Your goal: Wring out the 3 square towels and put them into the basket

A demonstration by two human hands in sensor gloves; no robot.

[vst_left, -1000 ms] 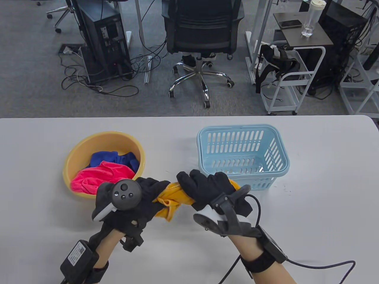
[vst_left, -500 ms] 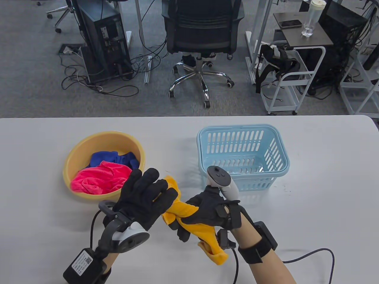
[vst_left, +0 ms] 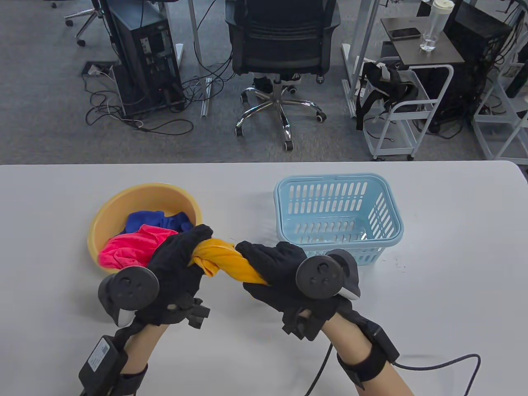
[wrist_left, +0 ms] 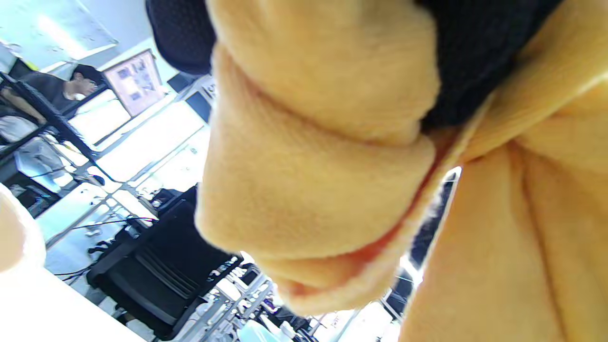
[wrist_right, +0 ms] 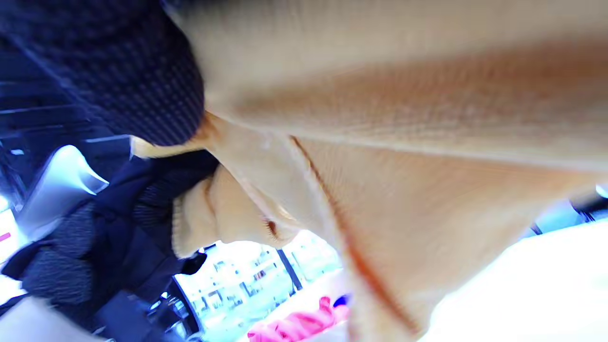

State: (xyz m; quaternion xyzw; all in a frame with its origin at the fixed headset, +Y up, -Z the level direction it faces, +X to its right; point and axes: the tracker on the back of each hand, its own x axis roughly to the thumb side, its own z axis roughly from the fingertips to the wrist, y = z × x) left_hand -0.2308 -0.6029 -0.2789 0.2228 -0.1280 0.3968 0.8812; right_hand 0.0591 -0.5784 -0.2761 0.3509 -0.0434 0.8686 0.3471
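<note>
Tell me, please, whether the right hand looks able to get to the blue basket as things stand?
Probably yes. The right hand sits just in front of the blue basket, nothing lies between them, and the basket's top is open. But it grips the yellow towel, which the left hand grips too.

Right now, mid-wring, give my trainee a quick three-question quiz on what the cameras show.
1. True or false: the blue basket already holds a towel.
2. Which towel do the left hand and right hand grip? A. pink B. yellow C. blue
3. Fill in: the pink towel and blue towel lie in the ______.

Key
1. False; no towel shows in it.
2. B; the yellow towel is twisted between both hands, above the table.
3. The yellow basin.
</note>
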